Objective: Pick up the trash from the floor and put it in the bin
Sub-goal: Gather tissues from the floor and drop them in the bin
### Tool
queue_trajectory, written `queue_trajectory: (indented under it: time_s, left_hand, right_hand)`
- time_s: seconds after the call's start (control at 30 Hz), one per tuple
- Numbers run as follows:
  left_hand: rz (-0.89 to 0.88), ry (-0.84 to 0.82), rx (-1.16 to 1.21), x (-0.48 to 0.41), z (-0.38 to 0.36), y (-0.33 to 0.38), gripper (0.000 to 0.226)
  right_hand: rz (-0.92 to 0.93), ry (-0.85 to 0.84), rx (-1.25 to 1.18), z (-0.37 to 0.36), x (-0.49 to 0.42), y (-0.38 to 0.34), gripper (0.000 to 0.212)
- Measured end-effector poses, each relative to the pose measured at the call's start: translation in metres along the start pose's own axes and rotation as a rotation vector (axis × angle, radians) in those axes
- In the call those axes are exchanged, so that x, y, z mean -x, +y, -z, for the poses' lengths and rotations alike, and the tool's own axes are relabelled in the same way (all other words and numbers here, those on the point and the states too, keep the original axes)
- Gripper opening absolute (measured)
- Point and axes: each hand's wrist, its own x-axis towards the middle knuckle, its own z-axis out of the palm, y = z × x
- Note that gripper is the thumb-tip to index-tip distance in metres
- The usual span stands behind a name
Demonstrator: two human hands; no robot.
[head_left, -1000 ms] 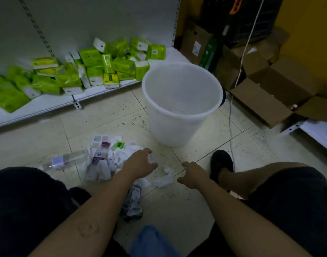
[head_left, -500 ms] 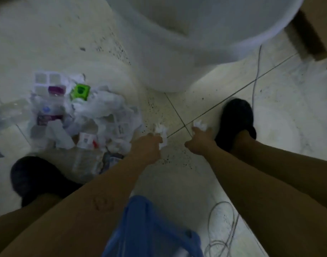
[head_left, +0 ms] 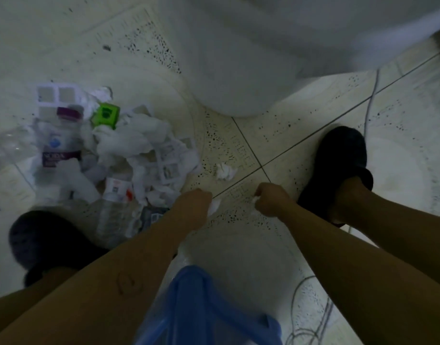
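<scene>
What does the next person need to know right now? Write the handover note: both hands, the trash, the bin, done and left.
Left hand: closed on a small white paper scrap, low over the floor.
Right hand: closed on another white scrap; only a sliver shows.
Bin: white, just ahead of the hands; its inside is out of view.
On the floor: one crumpled tissue lies loose in front of the hands; the main pile of tissues, plastic bottles, packaging and a green box sits left of the bin.
Done: two scraps picked up.
Left: drop both in the bin, then clear the tissue and pile.
</scene>
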Motion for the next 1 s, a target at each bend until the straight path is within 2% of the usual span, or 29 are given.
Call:
queue_trajectory:
  time_s: [0.07, 0.13, 0.23, 0.4, 0.47, 0.6, 0.67, 0.73, 0.87, 1.0]
  left_hand:
    - [0.021, -0.093, 0.074, 0.021, 0.016, -0.005, 0.036]
    - [0.049, -0.071, 0.104, 0.038, 0.042, -0.010, 0.042]
    - [0.088, 0.031, 0.016, 0.076, 0.095, -0.008, 0.024]
    - [0.082, 0.407, 0.001, 0.160, 0.178, 0.014, 0.032]
    - [0.074, 0.571, 0.080, 0.197, 0.201, 0.025, 0.029]
    - [-0.044, 0.807, 0.302, 0.257, 0.224, 0.047, 0.031]
    - [-0.093, 0.881, 0.372, 0.280, 0.231, 0.058, 0.033]
    - [-0.093, 0.931, 0.428, 0.298, 0.240, 0.067, 0.029]
    - [-0.085, 0.949, 0.571, 0.316, 0.256, 0.080, 0.012]
    - [-0.083, 0.888, 0.678, 0.304, 0.263, 0.085, 0.004]
  right_hand:
    - [0.028, -0.062, -0.045, 0.004, 0.022, -0.011, 0.055]
    - [0.077, -0.025, -0.142, 0.013, 0.048, -0.023, 0.059]
    - [0.194, 0.121, -0.157, 0.037, 0.097, -0.041, 0.049]
    - [0.382, 0.357, -0.052, 0.088, 0.195, -0.064, 0.040]
    - [0.452, 0.413, 0.000, 0.107, 0.234, -0.069, 0.040]
    - [0.558, 0.722, 0.020, 0.144, 0.305, -0.071, 0.022]
    - [0.568, 0.843, -0.020, 0.163, 0.330, -0.068, 0.021]
    - [0.586, 0.911, -0.006, 0.180, 0.351, -0.067, 0.029]
    - [0.674, 0.989, -0.195, 0.202, 0.364, -0.075, 0.019]
    - [0.673, 0.935, -0.442, 0.196, 0.337, -0.081, 0.019]
